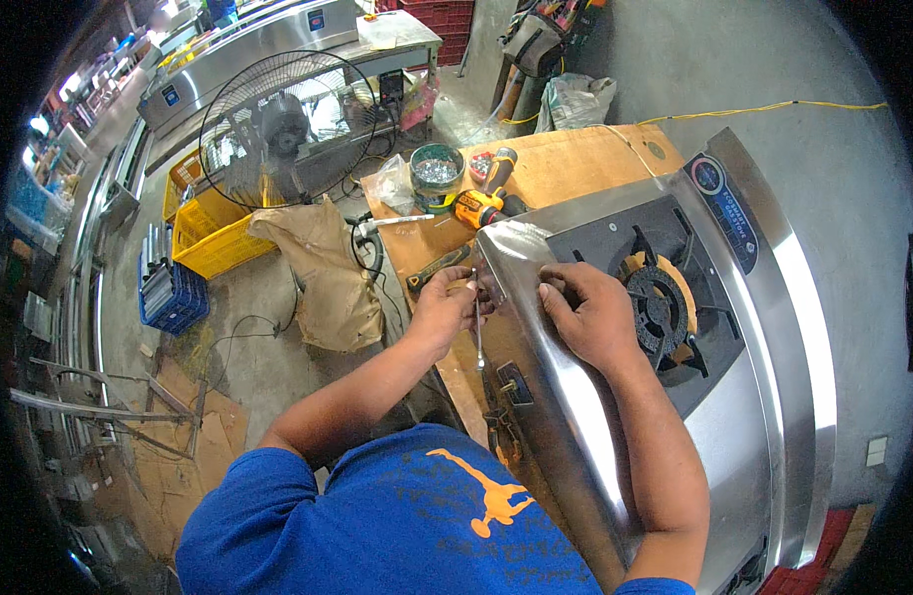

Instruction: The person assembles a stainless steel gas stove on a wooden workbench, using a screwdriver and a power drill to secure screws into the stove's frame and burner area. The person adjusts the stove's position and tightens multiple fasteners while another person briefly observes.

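Observation:
My left hand (pixel 445 307) is closed at the front left corner of a stainless steel gas stove (pixel 709 421). Its fingers pinch a thin metal rod (pixel 479 337) that hangs down along the stove's front face. My right hand (pixel 595 315) rests on the steel top near the front edge, fingers curled and thumb toward the left hand; whatever lies under its fingertips is hidden. Beside it is a round burner (pixel 661 307) with black pot supports. A black fitting (pixel 515 385) sits on the front panel, below the rod.
On the wooden bench (pixel 595 154) behind the stove lie an orange and black cordless drill (pixel 476 208), a tub of small metal parts (pixel 437 167) and a dark-handled tool (pixel 439 268). At the left stand a large fan (pixel 286 124), a yellow crate (pixel 219 238) and a blue crate (pixel 174 302).

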The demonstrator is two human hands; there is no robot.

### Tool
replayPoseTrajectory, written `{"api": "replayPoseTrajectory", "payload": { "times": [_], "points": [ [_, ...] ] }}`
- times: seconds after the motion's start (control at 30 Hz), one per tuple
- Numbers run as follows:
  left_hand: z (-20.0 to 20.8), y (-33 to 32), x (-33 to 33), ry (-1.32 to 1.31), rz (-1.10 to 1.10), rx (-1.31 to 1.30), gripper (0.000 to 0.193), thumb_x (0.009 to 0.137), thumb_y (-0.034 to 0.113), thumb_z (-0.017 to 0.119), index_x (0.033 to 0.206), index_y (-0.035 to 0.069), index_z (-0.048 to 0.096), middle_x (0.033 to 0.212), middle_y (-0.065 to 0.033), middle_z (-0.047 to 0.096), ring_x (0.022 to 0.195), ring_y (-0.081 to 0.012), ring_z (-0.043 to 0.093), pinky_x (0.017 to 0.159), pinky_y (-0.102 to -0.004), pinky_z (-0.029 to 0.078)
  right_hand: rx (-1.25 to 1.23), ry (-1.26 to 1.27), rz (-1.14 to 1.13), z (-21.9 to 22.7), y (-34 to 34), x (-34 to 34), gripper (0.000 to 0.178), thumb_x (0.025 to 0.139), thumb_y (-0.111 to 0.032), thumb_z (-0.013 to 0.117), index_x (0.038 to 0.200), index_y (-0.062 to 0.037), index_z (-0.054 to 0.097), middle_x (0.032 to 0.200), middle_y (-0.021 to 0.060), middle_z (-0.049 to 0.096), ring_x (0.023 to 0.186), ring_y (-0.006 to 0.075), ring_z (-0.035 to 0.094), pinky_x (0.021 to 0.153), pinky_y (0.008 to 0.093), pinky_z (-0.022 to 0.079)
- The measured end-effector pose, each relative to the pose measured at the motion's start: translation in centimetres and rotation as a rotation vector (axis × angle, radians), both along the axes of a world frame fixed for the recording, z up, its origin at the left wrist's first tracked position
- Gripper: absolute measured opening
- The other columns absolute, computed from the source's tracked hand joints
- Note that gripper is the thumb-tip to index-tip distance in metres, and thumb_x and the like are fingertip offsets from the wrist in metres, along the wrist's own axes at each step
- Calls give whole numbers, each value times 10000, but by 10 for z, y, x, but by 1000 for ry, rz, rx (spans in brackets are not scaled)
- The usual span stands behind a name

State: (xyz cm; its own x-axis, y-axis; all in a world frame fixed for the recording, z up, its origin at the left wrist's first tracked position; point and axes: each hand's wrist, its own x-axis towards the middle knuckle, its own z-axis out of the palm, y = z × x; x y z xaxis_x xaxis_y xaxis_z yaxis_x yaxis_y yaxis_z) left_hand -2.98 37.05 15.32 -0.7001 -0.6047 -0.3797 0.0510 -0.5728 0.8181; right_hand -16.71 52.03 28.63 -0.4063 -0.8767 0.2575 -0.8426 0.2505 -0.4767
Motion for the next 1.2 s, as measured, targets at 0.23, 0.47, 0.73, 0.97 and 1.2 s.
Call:
{"api": "replayPoseTrajectory", "payload": {
  "times": [0.23, 0.47, 0.73, 0.97, 1.2],
  "points": [
    [8, -10, -7, -156, -117, -258, 316, 1035, 208, 553, 1259, 18, 439, 982, -130, 660, 665, -165, 664, 536, -306, 539, 7, -7, -23, 1, -1, 1, 276, 904, -258, 656, 1100, -72, 712, 972, 160, 704, 911, 362, 685, 802, 444, 539],
    [1, -17, -10, -158, -130, -113, 241, 1034, 199, 548, 1225, 65, 489, 936, -58, 636, 634, -136, 636, 569, -290, 551, 4, -27, -31, 1, -3, 1, 264, 897, -237, 669, 1086, -59, 718, 976, 165, 711, 895, 356, 694, 795, 427, 544],
    [2, 2, -7, -34, -57, 34, 309, 1023, 205, 571, 1267, 59, 451, 1074, -88, 627, 864, -184, 652, 682, -332, 554, -1, -13, -42, 3, -3, 2, 247, 887, -189, 702, 1072, -28, 730, 998, 187, 718, 902, 340, 707, 809, 392, 542],
    [-9, -2, 2, -32, -161, -133, 455, 982, 216, 632, 1338, 31, 418, 1225, -127, 570, 1093, -193, 583, 791, -349, 550, 7, -78, -50, 4, -4, 3, 244, 883, -182, 706, 1071, -28, 730, 978, 183, 717, 889, 332, 709, 799, 379, 542],
    [-15, 16, 14, 152, -283, -220, 944, 841, 230, 779, 1539, 55, 168, 1419, -156, 415, 1271, -269, 491, 1023, -423, 478, 17, -86, -48, 4, -4, 0, 241, 878, -175, 708, 1069, -29, 733, 971, 183, 717, 881, 330, 709, 793, 377, 541]
  ]
}}
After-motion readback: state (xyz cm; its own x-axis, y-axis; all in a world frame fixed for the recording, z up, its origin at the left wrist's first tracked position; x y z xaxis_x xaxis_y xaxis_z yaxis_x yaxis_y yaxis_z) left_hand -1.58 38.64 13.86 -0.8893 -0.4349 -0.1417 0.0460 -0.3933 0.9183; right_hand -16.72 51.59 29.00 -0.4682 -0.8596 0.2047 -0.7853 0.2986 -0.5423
